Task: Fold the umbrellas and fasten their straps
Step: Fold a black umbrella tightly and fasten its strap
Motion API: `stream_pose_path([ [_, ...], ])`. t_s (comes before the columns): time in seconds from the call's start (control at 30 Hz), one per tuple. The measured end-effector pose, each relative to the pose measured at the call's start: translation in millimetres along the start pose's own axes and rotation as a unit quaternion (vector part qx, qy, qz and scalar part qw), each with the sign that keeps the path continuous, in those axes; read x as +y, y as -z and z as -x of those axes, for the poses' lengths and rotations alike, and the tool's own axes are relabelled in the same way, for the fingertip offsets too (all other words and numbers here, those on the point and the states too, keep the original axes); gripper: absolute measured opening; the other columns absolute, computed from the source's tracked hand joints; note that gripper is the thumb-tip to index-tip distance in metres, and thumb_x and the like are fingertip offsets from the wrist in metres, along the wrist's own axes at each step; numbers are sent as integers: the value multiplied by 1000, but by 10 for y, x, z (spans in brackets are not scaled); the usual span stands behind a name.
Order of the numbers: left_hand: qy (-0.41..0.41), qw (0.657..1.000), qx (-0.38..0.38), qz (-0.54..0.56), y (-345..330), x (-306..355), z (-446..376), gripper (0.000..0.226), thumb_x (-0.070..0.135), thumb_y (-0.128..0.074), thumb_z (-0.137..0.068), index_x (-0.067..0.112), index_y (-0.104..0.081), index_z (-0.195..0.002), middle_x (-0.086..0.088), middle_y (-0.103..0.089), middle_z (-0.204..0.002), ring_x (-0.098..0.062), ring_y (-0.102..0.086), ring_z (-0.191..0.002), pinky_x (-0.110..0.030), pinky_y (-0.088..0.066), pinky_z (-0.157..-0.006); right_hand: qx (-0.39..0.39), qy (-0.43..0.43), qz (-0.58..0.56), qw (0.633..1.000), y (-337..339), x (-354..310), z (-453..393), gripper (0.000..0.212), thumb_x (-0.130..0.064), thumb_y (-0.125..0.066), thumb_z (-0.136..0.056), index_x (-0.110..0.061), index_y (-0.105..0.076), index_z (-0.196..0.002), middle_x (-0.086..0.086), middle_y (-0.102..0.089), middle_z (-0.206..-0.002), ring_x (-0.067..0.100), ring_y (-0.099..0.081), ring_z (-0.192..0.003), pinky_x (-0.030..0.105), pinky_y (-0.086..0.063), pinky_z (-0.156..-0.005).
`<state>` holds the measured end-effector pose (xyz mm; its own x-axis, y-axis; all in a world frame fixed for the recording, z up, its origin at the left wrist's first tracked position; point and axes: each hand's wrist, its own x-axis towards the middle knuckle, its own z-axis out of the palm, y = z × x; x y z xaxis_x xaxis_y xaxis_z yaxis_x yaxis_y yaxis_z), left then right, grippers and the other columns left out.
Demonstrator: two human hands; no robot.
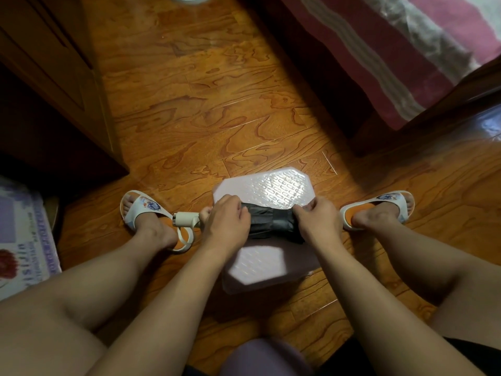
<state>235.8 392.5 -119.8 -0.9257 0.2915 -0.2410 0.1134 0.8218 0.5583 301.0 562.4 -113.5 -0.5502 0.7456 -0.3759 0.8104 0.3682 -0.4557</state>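
Umbrella (271, 221) lies left-to-right between both hands, above a plastic stool (273, 185).
Left hand (226, 222) grip wraps the handle end; right hand (318, 219) pinches the canopy tip.

The folded umbrella (271, 221) has a dark grey canopy gathered into a bundle and lies crosswise, its cream handle (185, 219) with a wrist loop pointing to nine o'clock.
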Motion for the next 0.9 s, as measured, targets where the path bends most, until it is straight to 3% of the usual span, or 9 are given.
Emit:
stream_pose_path([
  [0.07, -4, 1000, 4, -6, -16, 15, 0, 33, 21, -46, -101, 26, -35, -70, 7, -42, -79, -18, -43, -79, -37, -26, -89, 3, 38, 5, 999, 14, 45, 25, 26, -44, -64, -93, -20, -55, -87, 3, -64, -88, 25, -59, -84, 35, -42, -67],
  [0.13, -23, 1000, 19, 11, -22, -12, 36, 26, 22, -48, -102, 26, -39, -77, 6, -45, -86, -20, -47, -85, -37, -26, -91, -17, 59, -3, 998, 48, 56, 15, 27, -45, -61, -95, -21, -58, -107, 4, -67, -101, 26, -61, -92, 39, -51, -76],
  [0.2, -34, 999, 7, 37, -19, -137, 82, 5, 28, -50, -102, 25, -49, -99, 6, -50, -103, -20, -51, -100, -36, -24, -98, -90, 75, 19, 993, 138, 39, -40, 37, -43, -57, -98, -24, -59, -130, 5, -67, -121, 27, -61, -107, 43, -54, -89],
  [0.3, -44, 997, -64, 3, 49, -273, 179, 32, 36, -50, -102, 33, -48, -134, 8, -53, -130, -15, -46, -125, -37, -19, -109, -193, 134, 56, 970, 328, 83, -40, 36, -37, -60, -99, -22, -65, -131, 4, -64, -125, 20, -58, -107, 35, -51, -85],
  [0.37, -56, 995, -79, 15, 136, -311, 220, 29, 35, -59, -98, 44, -52, -125, 12, -57, -124, -15, -50, -122, -42, -27, -112, -212, 177, 67, 959, 418, 181, 48, 32, -33, -64, -97, -23, -65, -127, 1, -58, -121, 18, -54, -107, 32, -45, -85],
  [0.47, -89, 991, -76, 59, 228, -390, 285, 29, 29, -74, -88, 47, -54, -99, 19, -56, -105, -14, -55, -107, -52, -41, -102, -210, 177, 24, 961, 438, 280, 229, 23, -28, -71, -93, -28, -63, -114, -3, -51, -119, 16, -50, -110, 34, -45, -92],
  [0.57, -102, 988, -40, 107, 211, -448, 369, 27, 25, -76, -88, 38, -53, -84, 18, -56, -97, -8, -51, -94, -52, -44, -95, -133, 180, -26, 974, 316, 320, 365, 22, -29, -77, -88, -32, -66, -106, -5, -52, -117, 17, -49, -115, 41, -46, -99],
  [0.7, -89, 990, -11, 107, 136, -429, 449, 22, 29, -71, -92, 37, -51, -86, 19, -52, -95, -9, -49, -97, -47, -40, -96, -47, 166, -70, 983, 175, 320, 481, 15, -32, -79, -86, -35, -65, -91, -5, -55, -110, 19, -50, -114, 40, -45, -95],
  [0.9, -137, 985, 9, 101, 128, -512, 453, 23, 19, -68, -94, 28, -50, -84, 11, -54, -96, -9, -49, -93, -51, -41, -96, -30, 80, -27, 996, 139, 187, 444, 27, -40, -72, -89, -28, -56, -70, -4, -53, -92, 23, -52, -102, 39, -44, -83],
])
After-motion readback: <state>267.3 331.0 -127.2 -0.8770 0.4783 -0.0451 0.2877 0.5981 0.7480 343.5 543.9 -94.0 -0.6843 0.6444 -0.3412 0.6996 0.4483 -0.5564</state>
